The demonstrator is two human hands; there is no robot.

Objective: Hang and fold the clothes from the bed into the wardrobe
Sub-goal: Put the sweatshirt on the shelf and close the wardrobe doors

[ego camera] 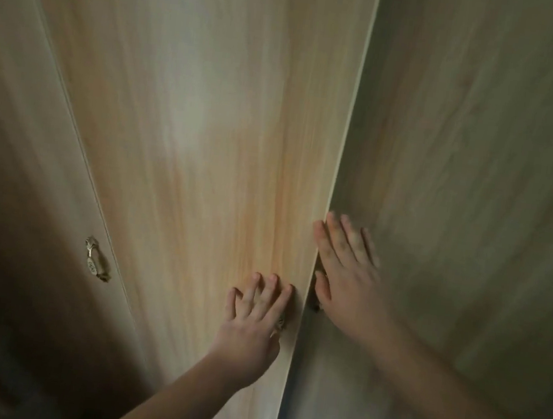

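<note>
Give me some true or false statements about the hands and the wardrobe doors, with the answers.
1. The left hand rests open on the middle door. True.
2. The right hand grips a hanger. False: it lies flat on the right door and holds nothing.
3. A metal handle shows on the left door. True.
4. Clothes hang in plain view between the hands. False: no clothes show anywhere in the view.
</note>
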